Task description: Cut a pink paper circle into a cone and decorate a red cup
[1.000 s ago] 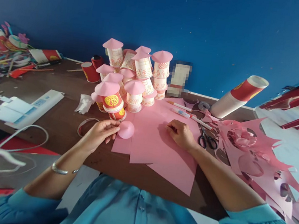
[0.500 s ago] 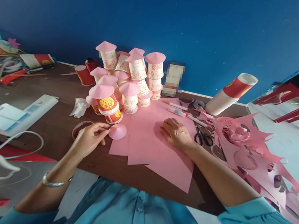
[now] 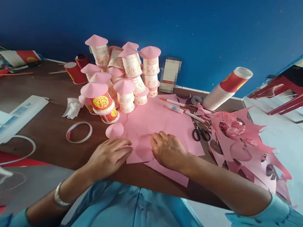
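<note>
Sheets of pink paper overlap on the brown table, reaching its front side. My left hand rests on their left part, its fingers stretched out toward the right and holding nothing. On the same paper, my right hand has its fingers bent and pressed together at a sheet, with the fingertips partly hidden. Just beyond my left fingers lies a small pink paper cone. Behind it stand several stacked paper cups with pink cone roofs, some with drawn flowers, others red and yellow.
Right of the paper lie black-handled scissors, markers and a heap of pink scraps. A tall cup stack leans near the wall. At left are a tape roll, crumpled tissue and a white power strip with cables.
My left hand has let go of the small cone and moved right onto the pink paper. My right hand has drawn nearer to me and curled its fingers. The view has shifted slightly right.
</note>
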`<state>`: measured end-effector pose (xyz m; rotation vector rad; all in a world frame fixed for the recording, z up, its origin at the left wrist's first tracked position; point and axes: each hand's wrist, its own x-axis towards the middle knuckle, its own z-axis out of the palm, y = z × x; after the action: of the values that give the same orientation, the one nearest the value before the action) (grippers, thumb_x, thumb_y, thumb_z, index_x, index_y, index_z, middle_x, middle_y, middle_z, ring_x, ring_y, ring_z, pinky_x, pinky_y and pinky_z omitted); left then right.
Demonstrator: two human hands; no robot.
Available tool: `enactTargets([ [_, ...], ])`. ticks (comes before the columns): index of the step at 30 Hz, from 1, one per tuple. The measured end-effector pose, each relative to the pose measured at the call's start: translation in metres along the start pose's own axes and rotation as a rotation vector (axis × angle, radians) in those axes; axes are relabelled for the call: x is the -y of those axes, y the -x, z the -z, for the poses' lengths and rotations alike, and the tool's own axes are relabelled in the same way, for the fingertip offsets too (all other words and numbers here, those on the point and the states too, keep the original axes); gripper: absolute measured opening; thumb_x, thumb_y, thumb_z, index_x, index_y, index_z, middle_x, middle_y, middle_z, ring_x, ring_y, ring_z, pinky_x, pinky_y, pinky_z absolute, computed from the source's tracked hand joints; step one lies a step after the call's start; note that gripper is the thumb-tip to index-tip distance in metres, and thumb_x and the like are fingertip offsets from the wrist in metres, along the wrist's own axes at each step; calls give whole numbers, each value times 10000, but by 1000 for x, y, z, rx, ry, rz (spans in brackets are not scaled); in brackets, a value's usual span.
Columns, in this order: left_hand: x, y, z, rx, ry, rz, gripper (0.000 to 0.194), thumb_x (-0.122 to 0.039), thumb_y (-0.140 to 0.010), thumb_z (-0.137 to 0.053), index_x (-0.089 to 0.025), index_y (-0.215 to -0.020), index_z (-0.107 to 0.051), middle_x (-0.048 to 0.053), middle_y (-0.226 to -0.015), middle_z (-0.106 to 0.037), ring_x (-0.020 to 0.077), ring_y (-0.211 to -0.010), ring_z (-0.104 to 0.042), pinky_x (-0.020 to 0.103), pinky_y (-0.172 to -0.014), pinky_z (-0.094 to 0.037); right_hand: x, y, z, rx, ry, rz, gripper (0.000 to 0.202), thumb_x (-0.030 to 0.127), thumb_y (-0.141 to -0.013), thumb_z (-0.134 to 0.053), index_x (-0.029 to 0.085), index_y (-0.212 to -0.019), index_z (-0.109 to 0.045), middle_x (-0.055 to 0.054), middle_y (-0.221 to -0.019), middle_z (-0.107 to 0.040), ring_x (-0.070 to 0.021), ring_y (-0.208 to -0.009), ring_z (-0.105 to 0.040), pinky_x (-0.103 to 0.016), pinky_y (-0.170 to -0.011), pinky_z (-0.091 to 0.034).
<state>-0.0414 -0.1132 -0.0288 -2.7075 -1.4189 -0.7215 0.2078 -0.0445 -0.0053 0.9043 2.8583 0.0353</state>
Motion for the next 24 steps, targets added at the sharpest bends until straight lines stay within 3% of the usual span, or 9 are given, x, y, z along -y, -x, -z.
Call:
enactTargets([
  [4,1,-5,-14,82,-27,-49,212,-200,-1013,-556,-212,-1078,-757,91,-1130,-787,271,-1030,-725,393,-862,-567,-4,8,-3,14,10,-25,279,52,-949,-475,137,-1104,-692,-152,-1118,-702,-277,-995,-640,-357,-649,-442],
  [10,10,-3,-16,74,-10,-75,194,-187,-1025,-547,-188,-1087,-731,87,-1126,-785,249,-1024,-728,381,-888,-574,-20,28,-12,-26,-15,-16,296,70,-972,-486,147,-1191,-671,-144,-1240,-700,-261,-1068,-640,-343,-745,-512],
  [13,10,-4,-15,101,-8,-85,182,-169,-1018,-558,-178,-1087,-726,87,-1131,-778,248,-1027,-726,384,-894,-576,-26,32,-21,-83,-61,-23,291,102,-995,-492,154,-1222,-666,-130,-1259,-700,-251,-1097,-637,-348,-836,-538],
  [20,8,-19,-2,215,-11,-76,124,-150,-989,-621,-201,-1020,-730,43,-1098,-767,216,-962,-737,330,-789,-562,-30,26,-31,-117,-83,-95,294,105,-1025,-474,188,-1205,-692,-113,-1293,-697,-246,-1132,-635,-347,-857,-568],
  [24,6,-32,7,302,-74,-82,141,-155,-984,-630,-195,-881,-717,21,-935,-755,196,-813,-715,322,-717,-523,-27,26,-30,-134,-121,-142,287,103,-1017,-494,205,-1197,-693,-110,-1276,-698,-235,-1142,-627,-327,-877,-566],
])
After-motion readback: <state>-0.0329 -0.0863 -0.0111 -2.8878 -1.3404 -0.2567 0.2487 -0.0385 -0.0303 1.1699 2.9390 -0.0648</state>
